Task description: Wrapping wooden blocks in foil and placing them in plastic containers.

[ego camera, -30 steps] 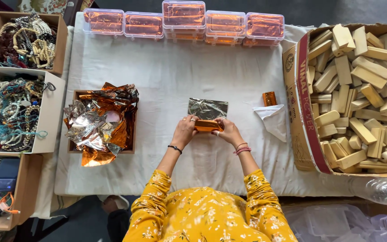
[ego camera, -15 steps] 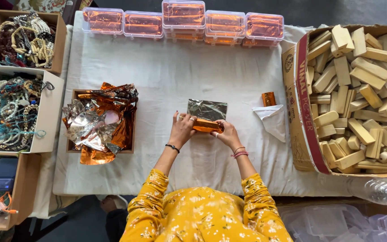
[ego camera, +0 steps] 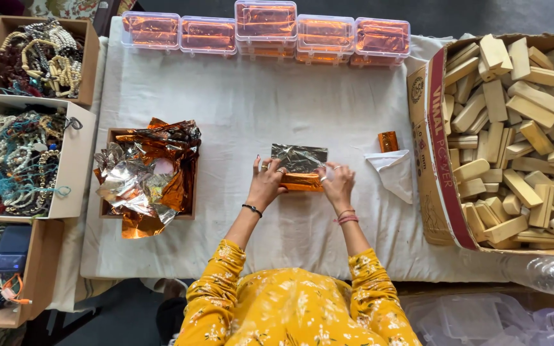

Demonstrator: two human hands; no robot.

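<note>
Overhead view of a tabletop [ego camera: 238,115] covered in white cloth. Near its middle, left hand [ego camera: 267,182] and right hand [ego camera: 338,186] pressed against the two ends of a small block half wrapped in shiny orange foil [ego camera: 301,181]. Fingers [ego camera: 259,168] of the left spread and laid over the block's left end; fingers of the right curled around its right end. Loose silver side of the foil sheet [ego camera: 299,157] lying flat on the cloth just beyond the block.

Off to the right, a small finished orange-wrapped block [ego camera: 387,141] standing beside a folded white paper [ego camera: 392,170]. Further right, a large cardboard carton [ego camera: 432,147] heaped with pale wooden blocks [ego camera: 520,128]. To the left, a shallow brown tray [ego camera: 107,138] overflowing with crumpled orange and silver foil sheets [ego camera: 145,173]. Along the far edge, a row of clear plastic boxes filled with orange-wrapped pieces [ego camera: 265,29]. At the far left, open cardboard boxes of beaded bracelets and necklaces [ego camera: 24,160].
</note>
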